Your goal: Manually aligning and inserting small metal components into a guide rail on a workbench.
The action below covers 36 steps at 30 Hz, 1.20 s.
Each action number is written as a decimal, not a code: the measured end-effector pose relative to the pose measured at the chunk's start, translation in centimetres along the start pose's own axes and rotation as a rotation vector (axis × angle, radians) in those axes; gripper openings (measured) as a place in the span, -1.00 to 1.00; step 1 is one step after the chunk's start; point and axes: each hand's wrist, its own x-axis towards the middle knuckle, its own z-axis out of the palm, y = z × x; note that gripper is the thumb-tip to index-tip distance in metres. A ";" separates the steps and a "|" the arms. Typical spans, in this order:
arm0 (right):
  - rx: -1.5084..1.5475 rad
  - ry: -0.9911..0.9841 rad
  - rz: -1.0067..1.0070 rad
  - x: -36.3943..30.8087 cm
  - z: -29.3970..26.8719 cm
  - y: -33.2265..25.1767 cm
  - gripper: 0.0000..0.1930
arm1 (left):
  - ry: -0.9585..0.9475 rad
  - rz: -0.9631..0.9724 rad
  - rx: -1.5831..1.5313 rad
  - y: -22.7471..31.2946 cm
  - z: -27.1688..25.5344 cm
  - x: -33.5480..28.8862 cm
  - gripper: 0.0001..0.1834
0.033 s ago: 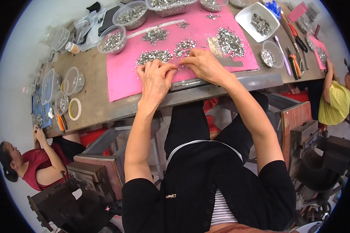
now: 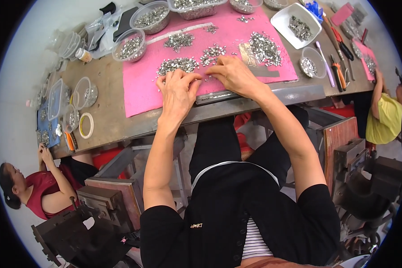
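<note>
Both of my hands work close together over a pink mat (image 2: 138, 91), near its front edge. My left hand (image 2: 177, 91) has thumb and forefinger brought together; whatever sits between the tips is too small to make out. Facing it, my right hand (image 2: 234, 77) is also closed in a pinch, its tips a short gap from the left ones. Just beyond my fingers lie heaps of small shiny metal pieces (image 2: 176, 65), with a further heap (image 2: 265, 49) to the right. Below my hands, a narrow metal strip (image 2: 216, 96) runs along the table edge.
Clear tubs of metal pieces (image 2: 151, 18) line the back; a white tray (image 2: 295, 22) stands back right. Right of the mat are a small cup (image 2: 311, 62), a purple toothbrush (image 2: 324, 64) and pliers (image 2: 337, 73). A tape roll (image 2: 86, 125) lies left. Other people sit on both sides.
</note>
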 end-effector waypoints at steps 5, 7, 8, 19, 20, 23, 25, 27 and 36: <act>-0.142 -0.004 -0.037 0.3 0.4 0.0 -0.85 | 0.037 0.006 -0.022 -0.1 0.0 0.0 -0.89; -0.150 -0.002 -0.027 0.3 0.5 0.1 -0.86 | 0.061 0.005 0.028 0.1 0.4 0.3 -0.89; -0.158 0.002 -0.017 0.3 0.5 0.1 -0.86 | 0.086 0.004 0.080 0.3 0.6 0.3 -0.88; -0.115 0.002 0.062 0.4 0.0 0.2 -0.89 | 0.089 0.061 0.075 0.8 1.0 0.8 -0.91; -0.088 0.040 0.042 0.1 -0.2 0.5 -0.89 | 0.117 0.076 0.087 0.7 0.6 0.9 -0.92; -0.286 0.014 0.020 -1.1 -2.6 -0.2 -0.88 | 0.064 0.135 0.119 0.0 -0.7 0.4 -0.93; -0.336 0.008 0.016 -1.9 -3.2 -0.2 -0.87 | -0.002 0.185 0.105 0.0 -0.7 0.3 -0.94; -0.223 -0.076 0.073 -2.5 -3.1 -0.1 -0.88 | -0.083 0.169 0.065 0.1 -0.7 0.2 -0.92; -0.124 -0.063 0.059 -2.8 -3.3 0.4 -0.91 | -0.097 0.194 0.089 -0.1 -0.6 0.7 -0.93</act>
